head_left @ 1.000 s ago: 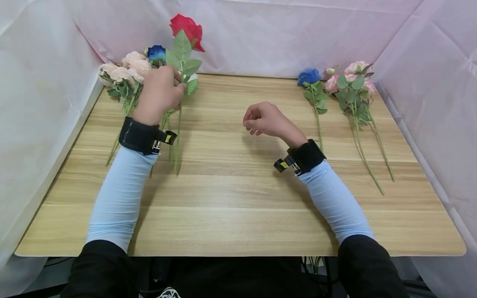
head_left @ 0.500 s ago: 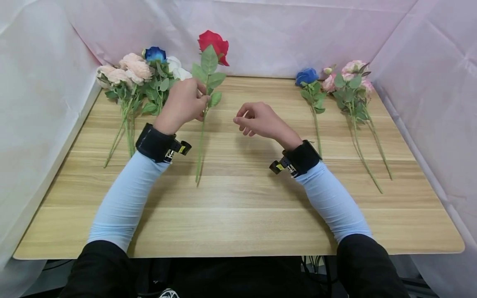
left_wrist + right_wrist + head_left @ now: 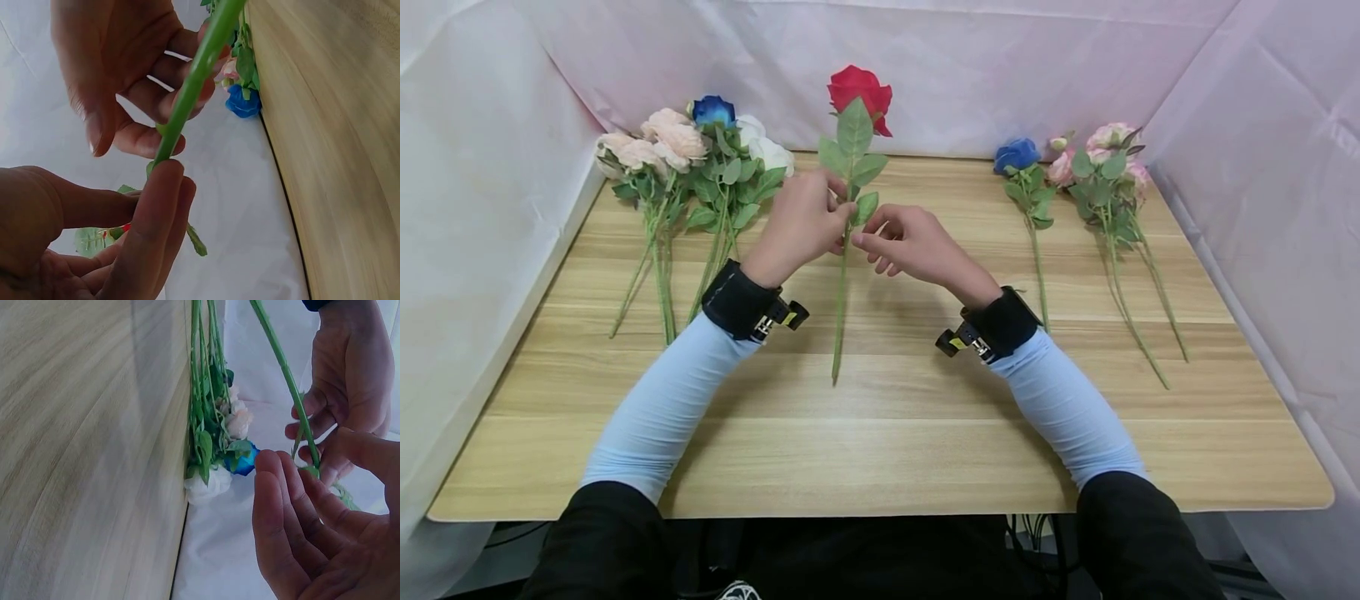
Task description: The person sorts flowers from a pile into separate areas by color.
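Note:
A red rose [image 3: 861, 92] stands nearly upright over the middle of the table, its green leaves [image 3: 854, 137] just under the bloom. My left hand [image 3: 803, 218] pinches its stem below the leaves between thumb and fingers. The lower stem [image 3: 199, 72] runs free past both hands in the left wrist view. Close on the stem's right side is my right hand [image 3: 916, 242], fingers loosely bent. In the right wrist view, the right fingers [image 3: 270, 494] and thumb are spread apart, with nothing gripped between them.
At the back left lie peach flowers [image 3: 673, 140], a blue rose [image 3: 713, 110] and white flowers [image 3: 767, 155]. Another blue rose [image 3: 1017, 156] and pink flowers [image 3: 1108, 143] lie at the right of the wooden table [image 3: 880, 442]. White cloth [image 3: 962, 75] walls the back and sides.
My left hand has carried the red rose rightward from the left bunch to the middle of the table. The right hand has shifted slightly left, and both hands are now close together.

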Demonstrator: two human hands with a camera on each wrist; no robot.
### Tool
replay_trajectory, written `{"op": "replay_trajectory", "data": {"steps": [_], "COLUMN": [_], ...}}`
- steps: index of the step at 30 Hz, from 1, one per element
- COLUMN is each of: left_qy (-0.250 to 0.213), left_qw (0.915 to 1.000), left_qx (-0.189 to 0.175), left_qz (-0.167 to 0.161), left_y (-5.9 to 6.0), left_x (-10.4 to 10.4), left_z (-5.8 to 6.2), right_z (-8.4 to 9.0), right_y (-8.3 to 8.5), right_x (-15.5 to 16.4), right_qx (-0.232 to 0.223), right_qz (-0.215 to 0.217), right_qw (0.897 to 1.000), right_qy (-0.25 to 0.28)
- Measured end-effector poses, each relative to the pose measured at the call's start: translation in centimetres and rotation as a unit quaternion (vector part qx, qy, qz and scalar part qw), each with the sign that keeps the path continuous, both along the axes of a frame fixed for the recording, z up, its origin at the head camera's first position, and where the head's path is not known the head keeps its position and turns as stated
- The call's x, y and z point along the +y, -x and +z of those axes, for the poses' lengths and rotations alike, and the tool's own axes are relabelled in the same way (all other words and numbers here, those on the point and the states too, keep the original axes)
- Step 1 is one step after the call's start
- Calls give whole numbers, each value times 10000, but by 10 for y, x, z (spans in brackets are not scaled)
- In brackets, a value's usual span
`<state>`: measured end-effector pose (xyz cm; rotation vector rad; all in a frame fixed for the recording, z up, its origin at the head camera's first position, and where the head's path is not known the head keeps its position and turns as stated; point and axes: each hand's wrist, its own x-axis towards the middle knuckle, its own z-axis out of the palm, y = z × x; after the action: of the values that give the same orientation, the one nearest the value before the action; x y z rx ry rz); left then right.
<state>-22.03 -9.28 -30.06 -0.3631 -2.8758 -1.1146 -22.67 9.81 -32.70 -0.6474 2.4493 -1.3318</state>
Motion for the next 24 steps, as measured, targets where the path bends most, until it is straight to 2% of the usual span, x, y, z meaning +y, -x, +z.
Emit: {"op": "replay_trajectory", "data": {"steps": [6,12,24], "left_qy": [-251,-301,-436], "left_qw": [9995,9986,9971], "left_qx": [196,418,610], "left_qz": [53,95,160], "left_y": [-4,-5,-9], "left_x": [6,11,16], "left_z": [-3,-6,-7], "right_z": [3,4,0], "right_y": [-4,-7,-7], "right_x": [-2,-2,-4], "right_qx": [130,243,484], "right_qz": [13,-54,-264], "right_qw": [9998,9991,9975], "right_qy": [137,332,431]}}
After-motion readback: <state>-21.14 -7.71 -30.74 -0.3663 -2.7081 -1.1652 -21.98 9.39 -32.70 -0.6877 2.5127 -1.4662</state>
